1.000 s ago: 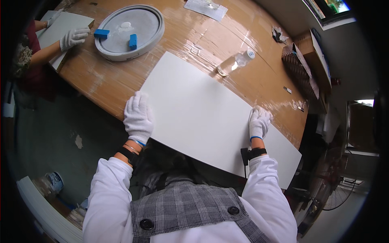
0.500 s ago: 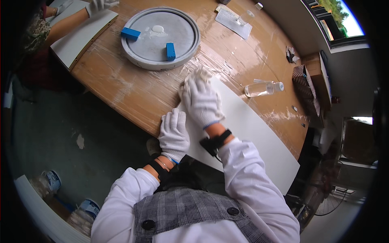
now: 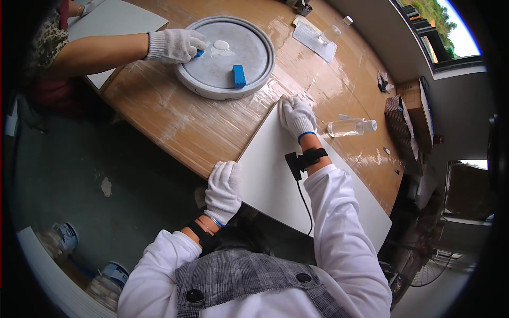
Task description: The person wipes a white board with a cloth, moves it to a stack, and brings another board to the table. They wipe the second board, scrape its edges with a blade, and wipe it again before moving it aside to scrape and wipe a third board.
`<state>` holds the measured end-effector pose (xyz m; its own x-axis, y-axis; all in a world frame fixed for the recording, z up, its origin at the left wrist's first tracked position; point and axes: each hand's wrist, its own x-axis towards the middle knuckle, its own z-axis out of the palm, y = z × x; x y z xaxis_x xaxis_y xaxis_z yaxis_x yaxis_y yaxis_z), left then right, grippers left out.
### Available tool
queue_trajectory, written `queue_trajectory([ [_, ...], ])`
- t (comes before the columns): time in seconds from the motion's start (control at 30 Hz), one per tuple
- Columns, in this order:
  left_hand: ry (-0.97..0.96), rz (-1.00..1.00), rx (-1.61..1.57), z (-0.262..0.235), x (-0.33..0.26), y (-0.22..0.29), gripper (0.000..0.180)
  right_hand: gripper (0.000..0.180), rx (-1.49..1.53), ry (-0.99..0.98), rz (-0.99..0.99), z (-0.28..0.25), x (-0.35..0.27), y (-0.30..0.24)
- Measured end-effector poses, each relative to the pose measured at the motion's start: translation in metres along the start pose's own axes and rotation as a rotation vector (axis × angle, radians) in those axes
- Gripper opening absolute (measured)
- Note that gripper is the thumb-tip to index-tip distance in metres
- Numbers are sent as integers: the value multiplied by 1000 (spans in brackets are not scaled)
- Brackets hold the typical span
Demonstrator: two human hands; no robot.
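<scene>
A white board (image 3: 281, 175) lies at an angle across the table's near edge, in front of me. My right hand (image 3: 298, 117), in a white knit glove, is at the board's far corner, its fingers curled down. A cream cloth seems bunched under those fingers, mostly hidden by the glove. My left hand (image 3: 223, 192), gloved too, rests against the board's near left corner and the table edge. Its fingers are stretched out together; the thumb is not clearly visible.
A round grey lid (image 3: 233, 42) with a white puddle and a blue block (image 3: 238, 77) sits beyond the board. A co-worker's gloved hand (image 3: 177, 45) grips another blue block (image 3: 199, 53) at its left. A clear bottle (image 3: 350, 127) lies right of my right hand.
My right hand has slid right along the board, its fingers curling, and the cloth is now mostly hidden. The co-worker's hand has reached in and taken hold of the left blue block.
</scene>
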<state>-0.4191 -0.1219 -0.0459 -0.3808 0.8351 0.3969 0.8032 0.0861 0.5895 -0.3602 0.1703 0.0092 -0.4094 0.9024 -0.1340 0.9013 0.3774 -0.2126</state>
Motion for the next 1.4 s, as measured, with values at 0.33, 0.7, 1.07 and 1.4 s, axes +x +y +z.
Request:
queue_trajectory([
  [0.33,33,82,-109,-1,3,-9,53,39,-14,133,-59,1,8,-24],
  [0.7,50,48,-69,3,3,-10,46,41,-231,88,-32,-3,9,-22],
  [1.07,57,60,-69,0,-2,-10,46,41,-375,48,38,-9,4,-9],
  [1.4,61,75,-99,-2,-2,-16,46,35,-140,274,-772,36,-155,-28],
])
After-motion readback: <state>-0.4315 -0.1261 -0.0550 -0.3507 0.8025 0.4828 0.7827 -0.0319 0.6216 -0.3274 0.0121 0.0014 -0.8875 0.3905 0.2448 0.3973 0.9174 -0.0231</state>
